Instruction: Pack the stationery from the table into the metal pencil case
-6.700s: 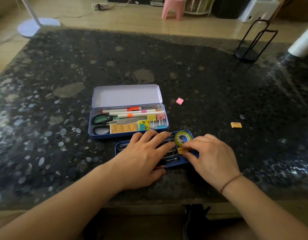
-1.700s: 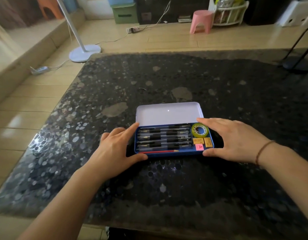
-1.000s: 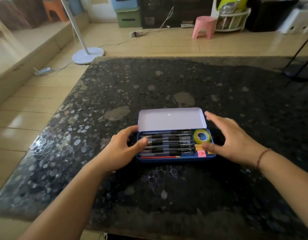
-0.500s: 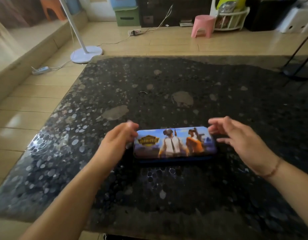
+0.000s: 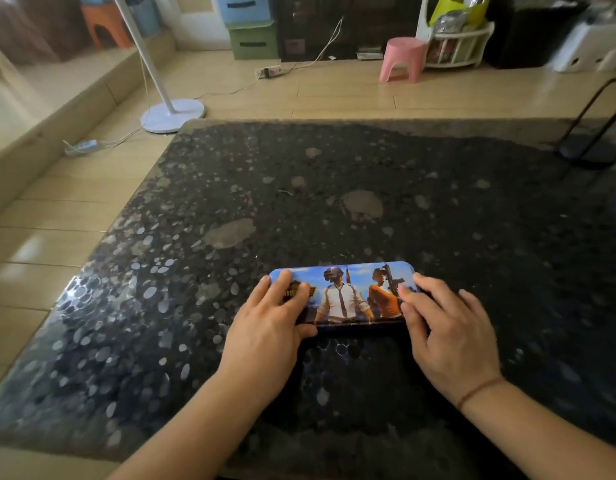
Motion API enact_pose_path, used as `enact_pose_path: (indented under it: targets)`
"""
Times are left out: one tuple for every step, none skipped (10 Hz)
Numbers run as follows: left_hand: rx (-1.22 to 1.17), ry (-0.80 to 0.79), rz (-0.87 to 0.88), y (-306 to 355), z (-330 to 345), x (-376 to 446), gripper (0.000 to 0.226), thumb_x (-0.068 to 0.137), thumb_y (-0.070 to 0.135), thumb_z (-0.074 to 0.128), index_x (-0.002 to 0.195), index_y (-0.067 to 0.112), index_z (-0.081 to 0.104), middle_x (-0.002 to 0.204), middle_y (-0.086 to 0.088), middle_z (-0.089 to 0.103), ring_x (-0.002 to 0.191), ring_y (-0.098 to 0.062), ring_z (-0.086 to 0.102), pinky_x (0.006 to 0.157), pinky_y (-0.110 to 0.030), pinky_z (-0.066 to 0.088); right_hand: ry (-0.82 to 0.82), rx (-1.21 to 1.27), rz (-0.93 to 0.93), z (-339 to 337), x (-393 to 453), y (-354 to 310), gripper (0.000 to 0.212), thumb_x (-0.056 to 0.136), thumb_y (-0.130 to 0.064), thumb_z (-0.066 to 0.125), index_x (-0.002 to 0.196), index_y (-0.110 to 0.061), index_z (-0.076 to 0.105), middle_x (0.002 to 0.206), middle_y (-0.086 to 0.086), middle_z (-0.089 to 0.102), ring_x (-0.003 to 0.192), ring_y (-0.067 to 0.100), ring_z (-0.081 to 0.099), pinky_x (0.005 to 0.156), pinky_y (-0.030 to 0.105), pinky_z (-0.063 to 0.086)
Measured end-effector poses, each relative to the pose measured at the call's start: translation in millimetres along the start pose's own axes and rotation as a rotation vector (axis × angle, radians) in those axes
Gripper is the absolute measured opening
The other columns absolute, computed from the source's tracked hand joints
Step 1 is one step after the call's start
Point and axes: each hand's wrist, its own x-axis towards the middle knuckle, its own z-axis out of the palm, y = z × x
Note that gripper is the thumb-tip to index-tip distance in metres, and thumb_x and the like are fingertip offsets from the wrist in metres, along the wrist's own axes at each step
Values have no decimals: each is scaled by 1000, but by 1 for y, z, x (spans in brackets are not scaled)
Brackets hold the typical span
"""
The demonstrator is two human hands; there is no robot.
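The metal pencil case (image 5: 344,296) lies closed on the dark speckled table (image 5: 369,202), its lid printed with two game figures on a blue sky. My left hand (image 5: 268,323) rests on the case's left end, fingers flat on the lid and thumb along the front edge. My right hand (image 5: 445,327) lies on the right end, fingers spread over the lid and thumb at the front corner. The stationery inside is hidden by the lid.
A black wire stand (image 5: 590,147) sits at the table's far right corner. Beyond the table are a white lamp base (image 5: 173,116), a pink stool (image 5: 402,58) and a cable on the floor.
The open case showing pens and tape had its lid swung down. Since half a second ago both hands moved from beside the case onto its lid ends.
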Motion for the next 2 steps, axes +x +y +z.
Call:
enact_pose_path:
  targets:
    - [83, -92, -67, 5, -5, 4, 62, 83, 49, 61, 139, 25, 46, 151, -6, 37, 140, -28, 33, 108, -40, 36, -24, 22, 114, 1, 1, -12, 40, 97, -38, 31, 123, -26, 60, 138, -2, 51, 119, 18, 55, 100, 52, 41]
    - [26, -224, -182, 9, -7, -4, 62, 93, 56, 39, 149, 37, 18, 161, 5, 5, 147, -23, 4, 115, -40, 19, -162, 42, 180, -10, 1, -22, 39, 97, -37, 32, 129, -27, 53, 148, -6, 37, 119, 15, 53, 102, 42, 41]
